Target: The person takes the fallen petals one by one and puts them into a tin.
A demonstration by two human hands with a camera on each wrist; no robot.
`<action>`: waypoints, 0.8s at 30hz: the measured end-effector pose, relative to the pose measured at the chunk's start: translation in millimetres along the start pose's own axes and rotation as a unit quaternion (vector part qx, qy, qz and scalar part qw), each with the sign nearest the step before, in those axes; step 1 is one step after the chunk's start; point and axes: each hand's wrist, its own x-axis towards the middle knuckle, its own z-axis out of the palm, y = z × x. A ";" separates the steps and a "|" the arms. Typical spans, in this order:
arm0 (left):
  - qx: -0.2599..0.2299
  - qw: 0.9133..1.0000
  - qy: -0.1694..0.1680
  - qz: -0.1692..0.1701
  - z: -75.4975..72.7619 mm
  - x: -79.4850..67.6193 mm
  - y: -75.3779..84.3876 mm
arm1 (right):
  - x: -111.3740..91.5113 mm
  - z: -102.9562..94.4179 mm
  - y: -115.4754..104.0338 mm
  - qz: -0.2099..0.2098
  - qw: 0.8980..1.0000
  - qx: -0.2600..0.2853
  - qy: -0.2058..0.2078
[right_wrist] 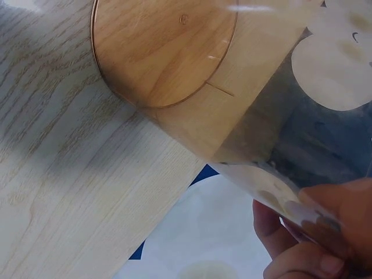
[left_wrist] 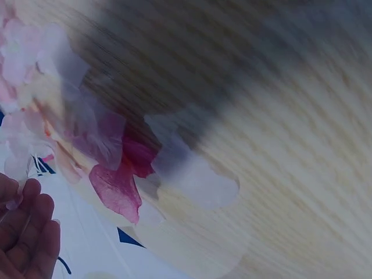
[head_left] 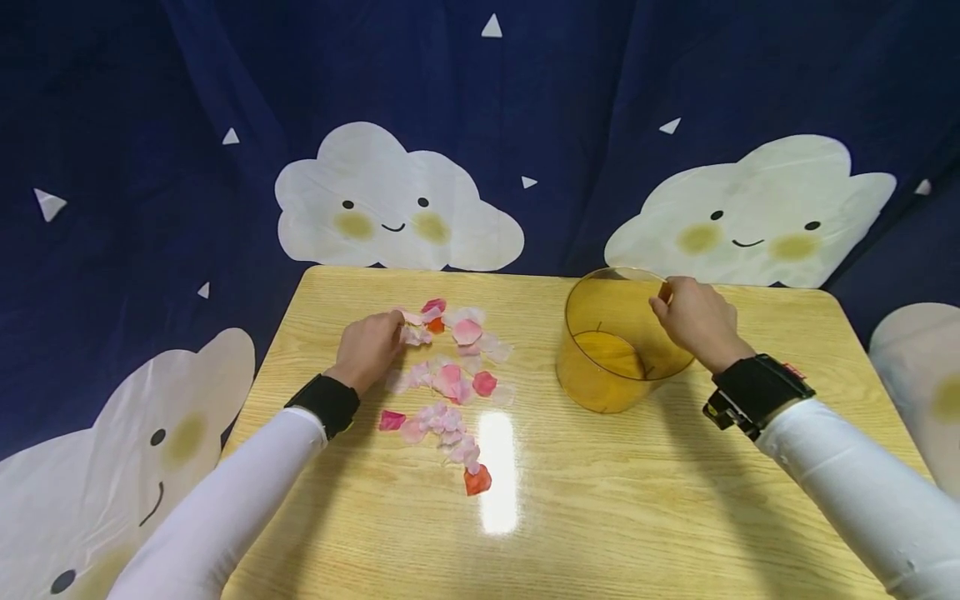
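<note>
The left hand (head_left: 367, 346) is at the far left end of the loose petals (head_left: 450, 381), its fingertips drawn together on a pale petal (left_wrist: 14, 202); the wrist view is dark and cut off there, so I can't tell whether it pinches one or several. More petals, pink, white and red, lie just to the right of those fingertips. They form a ragged band whose long axis runs from near the table's far edge toward the person, with an orange-red petal (head_left: 477, 481) at its near end. The left hand is much the nearer hand to all of them.

The relation that counts runs crosswise: the amber see-through container (head_left: 600, 385) is to the right of the band, apart from it, so the petals lie between the left hand and the container. Its wide round mouth faces up. The right hand (head_left: 697, 315) grips the rim on the far right side, thumb and fingers on either face of the thin wall, leaving the side toward the petals unblocked.

Under everything is the wood-grain table (head_left: 637, 517), and beyond its far edge hangs a dark blue curtain (head_left: 570, 100) with smiling clouds.
</note>
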 end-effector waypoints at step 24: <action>-0.035 0.996 0.075 0.027 -14.4 -18.0 17.3 | 0.7 0.9 0.1 0.008 1.000 0.003 -0.006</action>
